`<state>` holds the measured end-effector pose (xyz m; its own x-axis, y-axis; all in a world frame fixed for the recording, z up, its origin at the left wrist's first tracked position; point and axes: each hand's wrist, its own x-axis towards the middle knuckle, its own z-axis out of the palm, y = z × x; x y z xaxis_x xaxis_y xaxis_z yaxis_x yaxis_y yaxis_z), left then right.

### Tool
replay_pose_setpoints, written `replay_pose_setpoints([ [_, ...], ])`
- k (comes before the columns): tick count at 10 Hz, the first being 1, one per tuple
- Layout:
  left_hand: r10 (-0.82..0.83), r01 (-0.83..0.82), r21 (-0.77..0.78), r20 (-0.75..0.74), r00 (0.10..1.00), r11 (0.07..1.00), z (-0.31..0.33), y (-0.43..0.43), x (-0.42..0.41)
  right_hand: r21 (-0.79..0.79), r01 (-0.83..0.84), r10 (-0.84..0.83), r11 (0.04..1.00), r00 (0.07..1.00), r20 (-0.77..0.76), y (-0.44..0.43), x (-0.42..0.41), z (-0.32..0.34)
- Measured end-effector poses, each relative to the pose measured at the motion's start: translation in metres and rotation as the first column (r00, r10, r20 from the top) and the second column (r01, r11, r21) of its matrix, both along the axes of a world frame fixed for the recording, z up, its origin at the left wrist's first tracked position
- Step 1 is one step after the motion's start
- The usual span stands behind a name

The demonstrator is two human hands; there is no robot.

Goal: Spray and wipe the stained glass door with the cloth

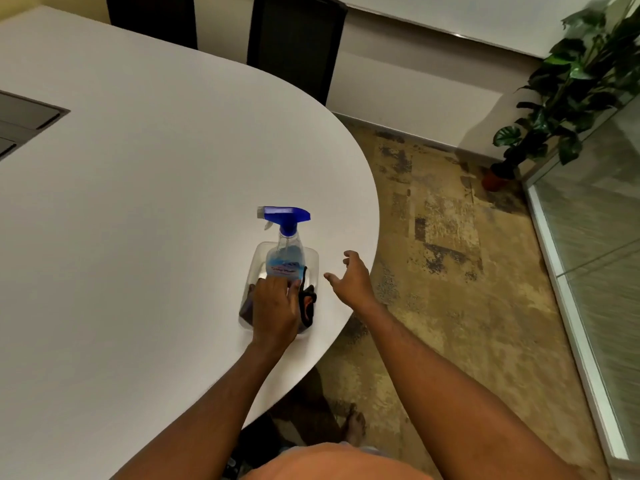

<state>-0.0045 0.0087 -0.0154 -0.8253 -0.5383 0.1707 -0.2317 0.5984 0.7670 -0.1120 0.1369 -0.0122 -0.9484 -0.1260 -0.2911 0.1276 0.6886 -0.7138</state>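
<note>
A clear spray bottle with a blue trigger head stands upright in a clear plastic container near the rounded edge of the white table. A dark cloth lies in the same container, partly under my left hand. That hand reaches into the container, fingers touching the bottle's base and the cloth; whether it grips either is hidden. My right hand hovers just right of the container, fingers spread, holding nothing. The glass door with its pale frame stands at the far right.
Two dark chairs stand behind the table. A potted plant sits on the patterned carpet by the glass panel. A grey cable hatch is set into the table at the left. My bare foot shows below the table edge.
</note>
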Motion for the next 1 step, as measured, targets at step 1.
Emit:
replay_pose_setpoints([
  [1,-0.152,0.152,-0.009,-0.006,0.988,0.988,0.0009,0.0290,-0.0075,0.049,0.072,-0.071,0.996,0.997,-0.023,0.0370,0.0072,-0.0064],
])
